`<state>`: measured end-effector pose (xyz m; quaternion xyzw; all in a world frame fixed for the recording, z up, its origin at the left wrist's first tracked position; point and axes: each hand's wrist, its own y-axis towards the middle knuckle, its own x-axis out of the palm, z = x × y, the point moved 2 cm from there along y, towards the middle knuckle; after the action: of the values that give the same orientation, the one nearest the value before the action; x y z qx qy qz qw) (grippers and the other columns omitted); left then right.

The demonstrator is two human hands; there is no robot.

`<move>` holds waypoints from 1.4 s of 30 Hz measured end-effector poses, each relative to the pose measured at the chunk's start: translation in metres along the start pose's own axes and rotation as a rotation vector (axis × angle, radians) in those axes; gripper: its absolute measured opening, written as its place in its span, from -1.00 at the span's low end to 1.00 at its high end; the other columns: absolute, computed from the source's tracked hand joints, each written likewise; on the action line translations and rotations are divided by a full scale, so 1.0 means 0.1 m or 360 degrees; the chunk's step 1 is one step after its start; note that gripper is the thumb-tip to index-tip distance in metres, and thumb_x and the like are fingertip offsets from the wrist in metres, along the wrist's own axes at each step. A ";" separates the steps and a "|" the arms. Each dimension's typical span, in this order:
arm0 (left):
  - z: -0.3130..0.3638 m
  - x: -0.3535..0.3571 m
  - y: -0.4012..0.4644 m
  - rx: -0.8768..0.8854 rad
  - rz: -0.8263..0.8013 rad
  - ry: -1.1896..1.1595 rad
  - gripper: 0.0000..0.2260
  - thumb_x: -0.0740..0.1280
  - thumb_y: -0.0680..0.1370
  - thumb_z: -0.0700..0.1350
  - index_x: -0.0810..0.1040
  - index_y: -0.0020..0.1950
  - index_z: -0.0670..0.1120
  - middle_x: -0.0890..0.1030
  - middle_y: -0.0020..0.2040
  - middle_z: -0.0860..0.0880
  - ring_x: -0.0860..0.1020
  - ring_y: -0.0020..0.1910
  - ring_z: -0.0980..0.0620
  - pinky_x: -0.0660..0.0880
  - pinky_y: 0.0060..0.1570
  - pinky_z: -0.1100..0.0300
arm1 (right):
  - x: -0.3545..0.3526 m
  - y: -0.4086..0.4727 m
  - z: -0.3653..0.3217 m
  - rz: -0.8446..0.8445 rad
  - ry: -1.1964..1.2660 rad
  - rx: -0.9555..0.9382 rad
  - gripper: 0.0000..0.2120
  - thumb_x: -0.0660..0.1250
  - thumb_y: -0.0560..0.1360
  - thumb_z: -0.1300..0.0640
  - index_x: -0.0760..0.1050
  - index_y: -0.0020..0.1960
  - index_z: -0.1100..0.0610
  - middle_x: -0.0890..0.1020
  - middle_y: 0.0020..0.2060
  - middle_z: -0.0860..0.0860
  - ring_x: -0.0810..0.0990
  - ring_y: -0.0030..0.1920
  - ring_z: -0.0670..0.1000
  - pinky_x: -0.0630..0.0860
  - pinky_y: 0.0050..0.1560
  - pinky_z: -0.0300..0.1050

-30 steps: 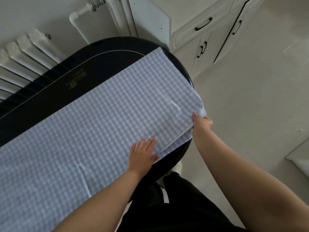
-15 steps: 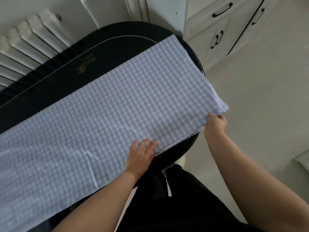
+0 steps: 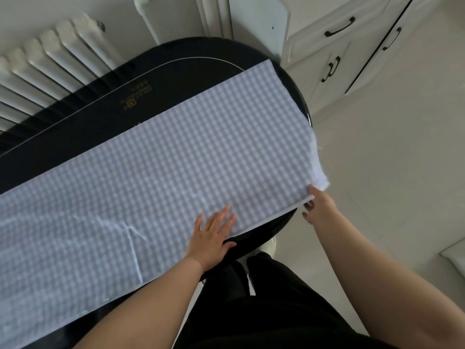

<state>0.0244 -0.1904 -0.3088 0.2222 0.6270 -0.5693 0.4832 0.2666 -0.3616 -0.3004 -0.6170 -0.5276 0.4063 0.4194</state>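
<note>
Lengthwise on the dark bench [image 3: 176, 71] lies the checked cloth [image 3: 176, 177] (blue and white), its right end hanging just past the rim. The left hand [image 3: 211, 238] presses on its near edge, fingers straight and spread. The right hand [image 3: 320, 210] pinches the near right corner, fingers curled round it.

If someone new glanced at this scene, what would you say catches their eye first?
The blue-and-white checked cloth spread lengthwise across the dark oval table dominates the view. The left hand presses flat on its near edge, while the right hand pinches the corner past the table's right end.
</note>
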 end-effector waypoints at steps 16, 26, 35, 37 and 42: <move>0.43 -0.55 0.47 -0.0425 -0.0005 -0.0328 -0.35 -0.07 0.58 0.28 -0.44 0.47 0.17 -0.35 0.54 0.05 -0.27 0.54 -0.12 -0.07 0.44 -0.31 | 0.63 -1.03 -1.17 -0.0293 0.0159 -0.0947 -0.87 0.36 0.52 0.09 0.55 0.05 0.08 0.65 -0.11 -0.03 0.66 -0.15 -0.04 0.60 -0.28 -0.19; 0.01 -0.75 0.25 -0.0664 0.0072 -0.1954 -0.66 0.33 0.55 0.03 0.51 0.30 -0.01 0.47 0.32 0.03 0.48 0.22 0.06 0.42 0.05 0.29 | 1.27 -1.42 -0.75 -0.0567 -0.0553 -0.1300 -0.89 0.27 0.56 0.04 0.52 -0.07 0.05 0.59 -0.25 -0.09 0.59 -0.22 -0.03 0.56 -0.06 -0.09; -1.97 -0.60 -1.24 -0.1086 0.0929 -0.3491 -0.50 -0.04 0.59 0.28 0.50 0.21 0.00 0.55 0.28 -0.02 0.53 0.24 -0.07 0.45 0.17 -0.11 | 2.10 -2.69 1.56 -0.1559 -0.2009 -0.1882 -0.82 0.23 0.57 0.07 0.39 -0.19 0.07 0.43 -0.46 -0.02 0.40 -0.43 -0.05 0.33 -0.35 -0.06; -2.37 -0.43 -1.58 -0.1125 0.1003 -0.3717 -0.33 -0.09 0.52 0.39 0.48 0.28 -0.05 0.56 0.24 -0.07 0.53 0.22 -0.12 0.41 0.23 -0.18 | 2.15 -2.71 2.13 -0.1740 -0.2283 -0.1800 -0.83 0.22 0.57 0.07 0.37 -0.20 0.04 0.39 -0.47 -0.04 0.40 -0.41 0.01 0.35 -0.32 -0.01; -2.90 0.07 -2.07 -0.1238 0.0669 -0.3772 -0.19 -0.15 0.44 0.48 0.51 0.25 -0.09 0.58 0.19 -0.15 0.55 0.14 -0.13 0.47 0.05 -0.01 | 2.21 -2.32 3.17 -0.1768 -0.2878 -0.1443 -0.70 0.18 0.59 0.01 0.28 -0.30 0.04 0.41 -0.40 -0.01 0.42 -0.36 0.06 0.30 -0.35 -0.04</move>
<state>-0.2526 0.0246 -0.2443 -0.4839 -0.1110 -0.1095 0.8611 -0.0802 -0.0934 -0.1945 0.1229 -0.9316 0.2323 -0.2511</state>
